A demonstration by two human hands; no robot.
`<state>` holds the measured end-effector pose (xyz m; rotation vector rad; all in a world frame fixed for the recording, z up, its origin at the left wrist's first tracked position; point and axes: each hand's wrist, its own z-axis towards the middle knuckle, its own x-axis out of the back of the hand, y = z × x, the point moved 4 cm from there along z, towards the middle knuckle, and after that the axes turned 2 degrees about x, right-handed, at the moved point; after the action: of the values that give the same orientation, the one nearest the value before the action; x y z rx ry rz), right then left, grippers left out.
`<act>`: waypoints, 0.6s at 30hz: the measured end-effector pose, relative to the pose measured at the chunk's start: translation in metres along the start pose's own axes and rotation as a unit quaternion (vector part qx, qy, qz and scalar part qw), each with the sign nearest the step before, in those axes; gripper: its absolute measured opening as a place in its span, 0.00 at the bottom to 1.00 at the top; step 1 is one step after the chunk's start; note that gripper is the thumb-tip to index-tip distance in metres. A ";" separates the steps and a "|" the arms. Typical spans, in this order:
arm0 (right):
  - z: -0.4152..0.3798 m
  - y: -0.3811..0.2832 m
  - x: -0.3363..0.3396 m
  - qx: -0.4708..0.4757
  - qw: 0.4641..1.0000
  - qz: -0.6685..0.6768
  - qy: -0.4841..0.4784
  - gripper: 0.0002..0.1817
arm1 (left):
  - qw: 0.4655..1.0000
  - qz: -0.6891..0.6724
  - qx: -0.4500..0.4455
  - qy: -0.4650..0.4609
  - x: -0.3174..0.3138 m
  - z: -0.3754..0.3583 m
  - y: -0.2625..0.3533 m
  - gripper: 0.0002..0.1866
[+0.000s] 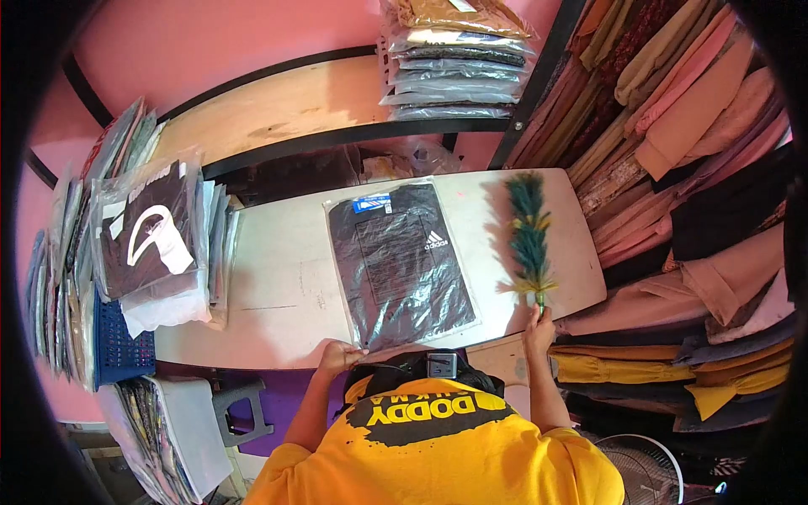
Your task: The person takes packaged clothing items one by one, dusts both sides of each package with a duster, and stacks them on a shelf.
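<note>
A folded black shirt in a clear plastic bag lies flat on the white table, with a blue tag at its top and a white logo on its right side. My left hand is closed at the bag's lower left corner, its fingertips pinching the edge. To the right of the bag, my right hand grips the handle of a green and yellow duster, whose bristles extend away from me over the table.
Bagged clothes are stacked at the left beside a blue basket. More bagged garments sit on the shelf behind the table. Clothes hang along the right side. A fan stands at the lower right.
</note>
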<state>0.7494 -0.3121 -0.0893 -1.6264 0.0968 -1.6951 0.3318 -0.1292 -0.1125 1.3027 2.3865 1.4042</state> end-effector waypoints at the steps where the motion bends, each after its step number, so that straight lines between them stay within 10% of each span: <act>1: 0.005 -0.004 0.004 -0.020 1.000 -0.023 -0.006 0.21 | 0.999 0.045 -0.020 -0.006 0.002 -0.001 0.008 0.21; 10: 0.010 -0.040 0.006 0.071 0.962 -0.196 0.178 0.18 | 0.963 -0.118 -0.095 0.223 0.012 0.034 0.002 0.15; 12: 0.013 -0.051 -0.015 0.223 0.971 0.046 0.078 0.15 | 0.964 -0.089 -0.092 0.235 0.012 0.040 0.005 0.18; 14: 0.003 -0.041 -0.069 0.153 0.964 0.178 -0.121 0.14 | 0.963 -0.060 -0.089 0.247 0.011 0.046 0.003 0.21; 18: -0.012 -0.085 -0.091 0.099 0.947 0.241 -0.190 0.19 | 0.957 -0.134 -0.088 0.243 0.008 0.060 -0.009 0.26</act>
<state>0.6891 -0.2067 -0.1194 -1.5869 0.1181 -0.9751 0.3484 -0.0843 -0.1509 0.6096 2.5074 1.9654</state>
